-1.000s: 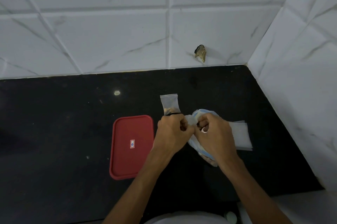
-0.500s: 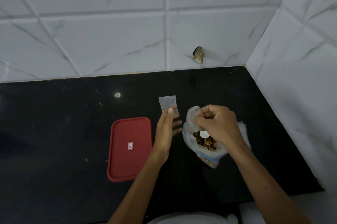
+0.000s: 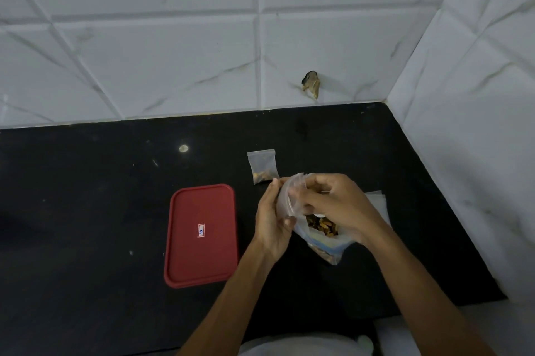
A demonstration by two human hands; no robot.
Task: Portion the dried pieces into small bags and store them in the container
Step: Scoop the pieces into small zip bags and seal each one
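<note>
left hand (image 3: 273, 221), right hand (image 3: 335, 205) pinch clear small bag (image 3: 285, 199), fingers curled; risk: unsupported bulk bag (image 3: 327, 248) under right fingers tips, spilling dried pieces (image 3: 322, 224).

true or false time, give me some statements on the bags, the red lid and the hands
1. The red lid lies flat on the counter, left of the left hand. True.
2. The big bag is sealed shut. False: its mouth is open and dried pieces show inside.
3. A filled small bag lies on the counter beyond the left hand. True.
4. The left hand rests on the red lid. False: it holds an empty small bag together with the right hand.
</note>
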